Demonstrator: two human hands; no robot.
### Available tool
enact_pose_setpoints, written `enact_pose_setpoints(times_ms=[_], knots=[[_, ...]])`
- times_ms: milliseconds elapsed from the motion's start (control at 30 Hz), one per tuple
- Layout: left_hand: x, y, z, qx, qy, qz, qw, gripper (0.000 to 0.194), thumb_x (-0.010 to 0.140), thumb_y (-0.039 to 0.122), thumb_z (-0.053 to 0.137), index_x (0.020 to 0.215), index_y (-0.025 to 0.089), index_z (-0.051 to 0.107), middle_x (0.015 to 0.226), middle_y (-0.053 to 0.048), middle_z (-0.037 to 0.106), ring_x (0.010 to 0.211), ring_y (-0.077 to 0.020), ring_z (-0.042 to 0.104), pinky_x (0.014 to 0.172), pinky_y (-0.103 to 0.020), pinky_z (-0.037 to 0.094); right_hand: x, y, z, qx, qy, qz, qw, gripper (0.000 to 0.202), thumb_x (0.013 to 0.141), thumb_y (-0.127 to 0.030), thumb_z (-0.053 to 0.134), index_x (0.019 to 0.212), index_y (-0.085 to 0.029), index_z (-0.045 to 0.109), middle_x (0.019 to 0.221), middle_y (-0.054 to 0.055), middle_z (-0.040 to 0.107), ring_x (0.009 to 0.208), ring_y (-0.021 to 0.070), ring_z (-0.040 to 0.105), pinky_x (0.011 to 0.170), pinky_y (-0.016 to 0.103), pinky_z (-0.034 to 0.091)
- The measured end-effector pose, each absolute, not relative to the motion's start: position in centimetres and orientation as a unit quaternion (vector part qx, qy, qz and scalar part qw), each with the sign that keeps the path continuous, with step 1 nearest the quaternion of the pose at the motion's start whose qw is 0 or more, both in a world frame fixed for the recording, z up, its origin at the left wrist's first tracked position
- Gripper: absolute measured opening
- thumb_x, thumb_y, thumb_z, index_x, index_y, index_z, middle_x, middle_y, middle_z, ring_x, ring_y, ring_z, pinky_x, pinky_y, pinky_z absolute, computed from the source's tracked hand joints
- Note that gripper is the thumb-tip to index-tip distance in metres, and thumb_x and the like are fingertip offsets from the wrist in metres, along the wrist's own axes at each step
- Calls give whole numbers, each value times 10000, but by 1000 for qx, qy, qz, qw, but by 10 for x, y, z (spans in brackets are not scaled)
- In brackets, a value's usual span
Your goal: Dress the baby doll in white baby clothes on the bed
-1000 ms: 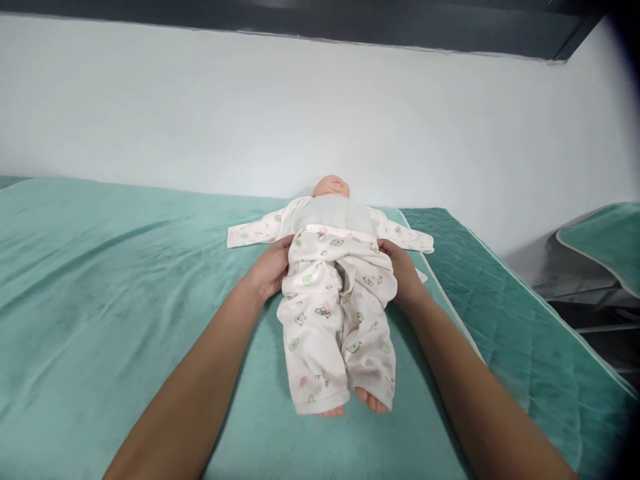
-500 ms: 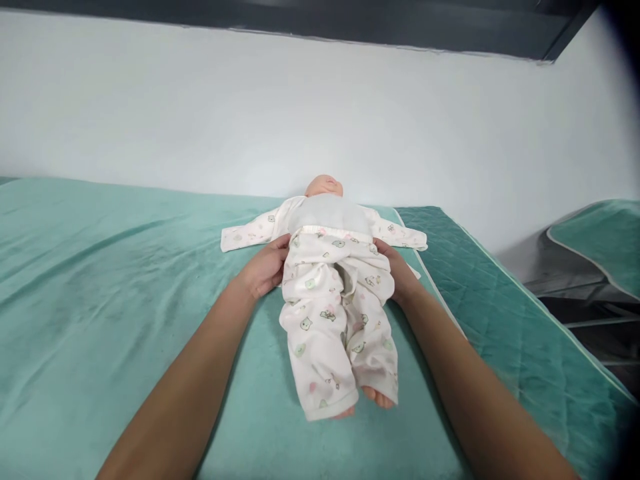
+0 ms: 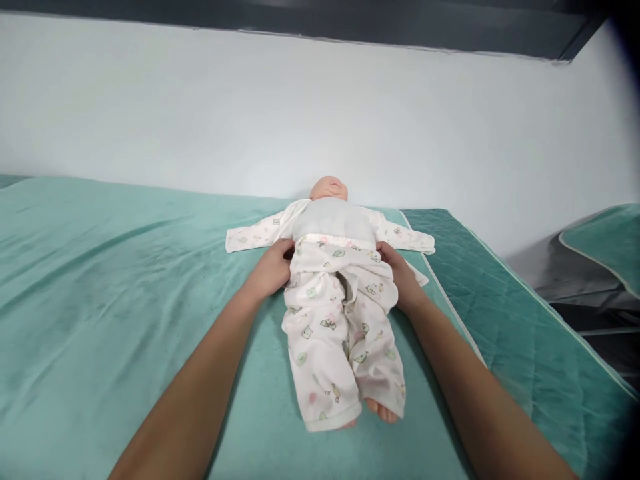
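Observation:
A baby doll lies on its back on a green sheet, its head toward the wall. It wears a grey-white top with printed sleeves spread out to both sides. White baby pants with small animal prints cover its legs, and the toes show at the cuffs. My left hand is closed on the pants near the waistband at the left hip. At the right hip my right hand grips the other side of the pants, its fingers partly hidden behind the cloth.
The green sheet is wrinkled on the left. A darker quilted mat lies along the right side. The white wall stands just behind the doll, with a dark beam above. Another green cover is at the far right.
The view has shifted slightly, so the doll appears a little lower and to the right. My left hand has turned, its fingers now tucked at the waistband. The right hand keeps its place at the hip.

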State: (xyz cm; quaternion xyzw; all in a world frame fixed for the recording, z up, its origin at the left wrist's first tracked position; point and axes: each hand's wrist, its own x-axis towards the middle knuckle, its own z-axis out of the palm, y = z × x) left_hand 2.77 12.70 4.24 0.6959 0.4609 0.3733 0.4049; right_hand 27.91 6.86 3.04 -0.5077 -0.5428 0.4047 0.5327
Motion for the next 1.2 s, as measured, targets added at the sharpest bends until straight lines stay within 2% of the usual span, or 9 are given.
enact_pose_setpoints(times_ms=[100,233,467,667,733,800,900,1033,1200], knots=[[26,124,46,692,465,390,392,300,668,178,647,966,177,680,923,-44,684,846,-197,607,723,-273,482,280,72,25,-498,-532,414,545,235,719,-377,713,830,-237,561,770,-20,633,740,174,554,694,299,441],[23,120,49,624,484,424,443,439,684,268,704,1114,213,640,1006,-49,706,806,-177,629,681,-255,488,283,77,18,-511,-524,393,556,227,716,-373,707,815,-224,568,796,-14,643,758,171,569,706,299,446],[27,133,35,583,465,476,466,232,758,291,644,961,211,724,891,-40,739,758,-183,649,645,-268,496,286,78,16,-547,-482,283,623,169,767,-333,696,865,-223,613,802,-9,615,734,145,553,671,274,444],[34,136,34,596,454,519,412,171,751,205,636,914,209,686,919,-32,715,886,-180,652,779,-281,506,279,70,25,-521,-527,273,614,177,818,-374,687,916,-236,633,824,-10,595,694,131,530,651,270,461],[34,134,36,605,454,532,381,203,744,180,635,941,206,677,962,-34,702,910,-173,647,822,-287,502,278,69,27,-508,-539,255,622,199,816,-371,696,960,-246,638,949,13,617,800,155,576,721,294,500],[34,133,36,611,442,536,380,242,745,170,628,979,205,677,999,-38,693,926,-169,644,840,-289,499,278,69,27,-485,-561,234,629,261,828,-374,690,1063,-271,641,1196,39,598,1054,203,586,880,343,517],[33,138,33,616,412,536,405,258,751,163,615,999,207,667,989,-34,685,928,-164,636,841,-286,494,278,69,25,-460,-595,256,607,382,886,-397,635,1258,-319,590,1454,16,486,1346,229,447,1118,410,401],[32,147,27,621,413,530,405,206,740,137,594,931,200,637,897,-13,664,863,-149,620,816,-278,485,277,69,20,-441,-598,339,577,446,928,-437,580,1355,-321,528,1479,11,491,1388,222,428,1192,428,319],[34,144,29,633,432,519,379,157,762,151,572,899,202,629,881,-13,658,856,-156,614,818,-296,481,280,71,20,-476,-592,345,551,504,916,-525,568,1375,-326,505,1500,-1,470,1410,218,401,1208,407,294]])
